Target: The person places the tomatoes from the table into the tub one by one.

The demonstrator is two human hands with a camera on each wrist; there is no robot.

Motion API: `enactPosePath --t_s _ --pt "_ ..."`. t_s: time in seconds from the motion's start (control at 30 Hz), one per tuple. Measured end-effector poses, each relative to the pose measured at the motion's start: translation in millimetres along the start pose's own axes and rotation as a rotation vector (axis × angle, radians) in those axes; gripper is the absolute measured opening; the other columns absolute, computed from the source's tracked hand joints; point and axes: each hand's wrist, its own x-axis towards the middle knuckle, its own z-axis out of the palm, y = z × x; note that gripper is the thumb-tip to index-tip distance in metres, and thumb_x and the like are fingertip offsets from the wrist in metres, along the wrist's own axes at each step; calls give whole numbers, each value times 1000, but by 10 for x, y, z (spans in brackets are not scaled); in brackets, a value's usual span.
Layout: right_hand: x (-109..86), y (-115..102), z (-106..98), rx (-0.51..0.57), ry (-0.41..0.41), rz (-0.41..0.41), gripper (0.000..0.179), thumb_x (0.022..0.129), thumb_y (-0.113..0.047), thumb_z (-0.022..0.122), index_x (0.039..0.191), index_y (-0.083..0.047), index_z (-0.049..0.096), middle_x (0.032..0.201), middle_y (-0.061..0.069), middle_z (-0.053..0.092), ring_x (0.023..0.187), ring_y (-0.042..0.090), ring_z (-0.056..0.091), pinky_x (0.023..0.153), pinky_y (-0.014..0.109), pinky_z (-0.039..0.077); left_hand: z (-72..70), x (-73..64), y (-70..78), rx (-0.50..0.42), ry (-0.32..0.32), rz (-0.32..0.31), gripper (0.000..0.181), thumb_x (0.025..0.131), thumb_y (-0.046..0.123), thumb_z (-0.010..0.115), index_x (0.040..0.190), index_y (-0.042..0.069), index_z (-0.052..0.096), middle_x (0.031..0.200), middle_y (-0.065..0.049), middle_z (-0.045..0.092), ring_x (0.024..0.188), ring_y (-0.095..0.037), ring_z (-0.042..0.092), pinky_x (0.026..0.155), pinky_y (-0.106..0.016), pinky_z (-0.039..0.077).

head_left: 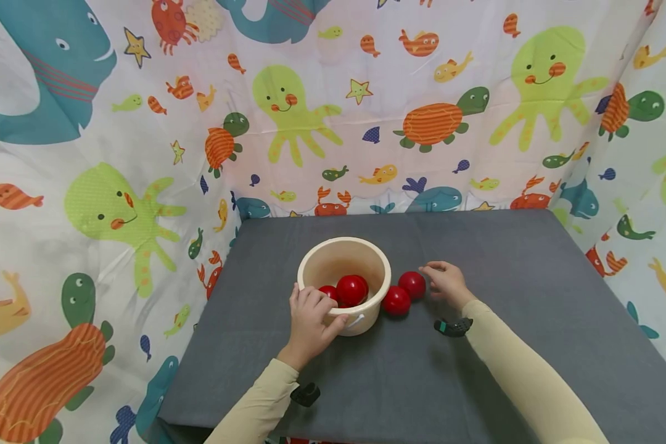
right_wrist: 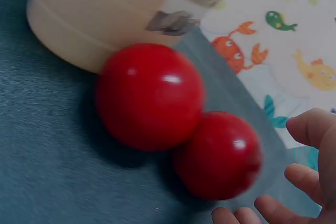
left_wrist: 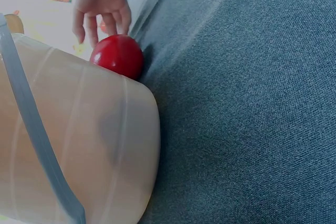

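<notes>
A cream bucket (head_left: 378,262) stands on the grey table with several glossy red balls (head_left: 352,290) inside. My left hand (head_left: 309,320) grips its near-left rim, fingers over the edge and thumb on the outside. Two more red balls lie on the table just right of the bucket: a nearer ball (head_left: 396,301) beside its wall and a farther ball (head_left: 412,285) next to that one. Just right of the farther ball is my right hand (head_left: 447,283), its fingers relaxed and apart, holding nothing. In the right wrist view its fingertips (right_wrist: 273,208) show beside that ball (right_wrist: 218,156).
The bucket's grey handle (left_wrist: 37,124) hangs down its side in the left wrist view. A dark grey cloth (head_left: 510,265) covers the table. Behind and beside it hangs a curtain (head_left: 311,185) printed with sea animals. Each wrist wears a black band (head_left: 453,327).
</notes>
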Motion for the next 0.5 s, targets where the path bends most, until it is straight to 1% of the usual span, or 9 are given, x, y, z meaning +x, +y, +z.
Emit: enactPosePath --t_s 0.1,0.27,0.4,0.5 --pt "3 42 104 -4 4 12 63 99 -38 59 150 -4 43 151 25 46 129 39 55 88 44 61 -6 3 6 -4 -5 -3 34 95 50 57 84 18 64 88 -4 61 101 -26 55 103 -80 32" --pt "12 71 233 -33 13 5 63 98 -37 62 149 -4 46 149 25 48 130 38 56 87 44 62 -25 4 13 -4 -19 -15 35 95 51 57 85 18 64 89 -4 61 102 -26 55 106 -79 30" --pt "21 71 294 -48 31 7 62 97 -37 64 147 -5 48 149 24 48 128 38 56 87 45 62 -28 3 4 -3 -11 -12 39 97 53 53 84 18 65 89 -4 61 102 -27 55 105 -79 30" --pt "38 64 325 -66 52 19 60 96 -38 65 145 -6 50 146 23 50 123 36 58 84 42 63 -27 2 -4 -5 -8 -9 38 97 53 54 84 18 65 89 -4 61 101 -26 55 104 -80 31"
